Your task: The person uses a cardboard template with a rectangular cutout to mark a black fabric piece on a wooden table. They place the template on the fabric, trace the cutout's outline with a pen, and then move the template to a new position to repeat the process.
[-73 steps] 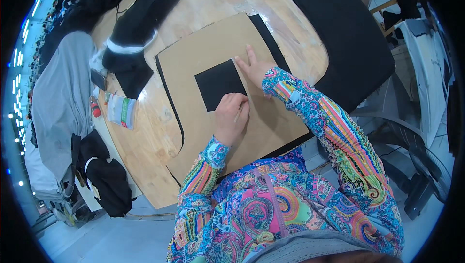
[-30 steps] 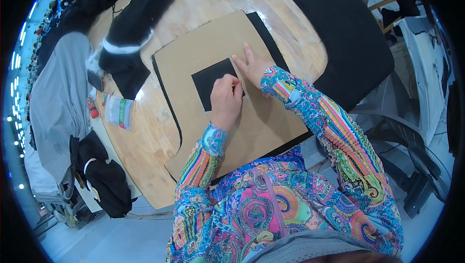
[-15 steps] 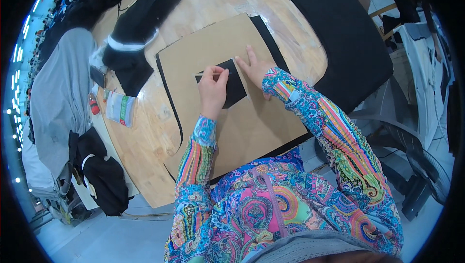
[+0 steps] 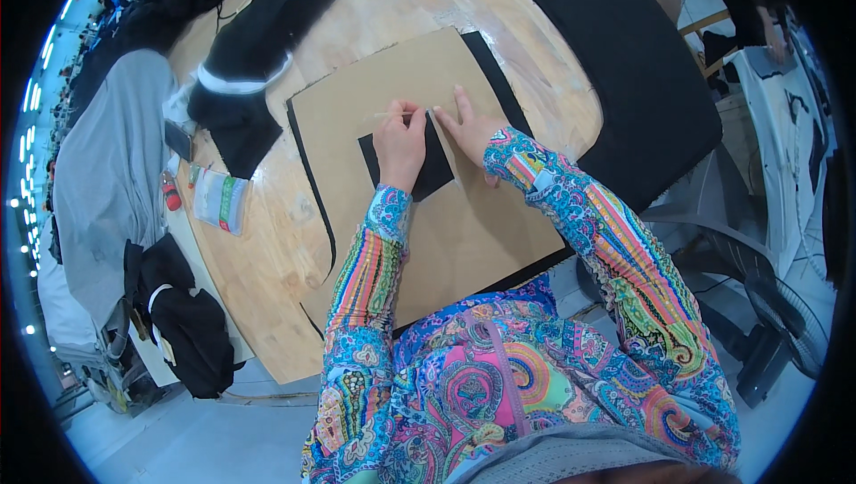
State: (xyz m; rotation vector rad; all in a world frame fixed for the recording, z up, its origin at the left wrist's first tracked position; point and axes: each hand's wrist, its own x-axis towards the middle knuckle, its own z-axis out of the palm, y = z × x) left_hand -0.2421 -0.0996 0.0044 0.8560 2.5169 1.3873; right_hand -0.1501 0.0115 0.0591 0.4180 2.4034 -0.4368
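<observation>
A brown card template [image 4: 481, 234] lies on black fabric [image 4: 496, 82], whose edges show past the card's sides. Through a four-sided opening in the card, a black patch [image 4: 435, 167] of fabric is visible. My left hand [image 4: 400, 147] pinches a thin, pale stick-like tool [image 4: 383, 115] at the opening's far edge; its tip is too small to make out. Just right of the opening, my right hand [image 4: 471, 132] rests on the card with fingers spread, its index fingertip near the far right corner.
Another black fabric piece [image 4: 633, 82] covers the table's right side. Black fabric with a white band [image 4: 267, 29], a clear packet [image 4: 220, 203] and a small red bottle [image 4: 171, 191] lie left. A fan [image 4: 785, 306] stands right; a person's hand [image 4: 774, 45] shows at upper right.
My left hand has moved away from me and a little right, bringing the thin tool to the opening's far edge. My right hand stays in place. Another person's arm has shifted at upper right.
</observation>
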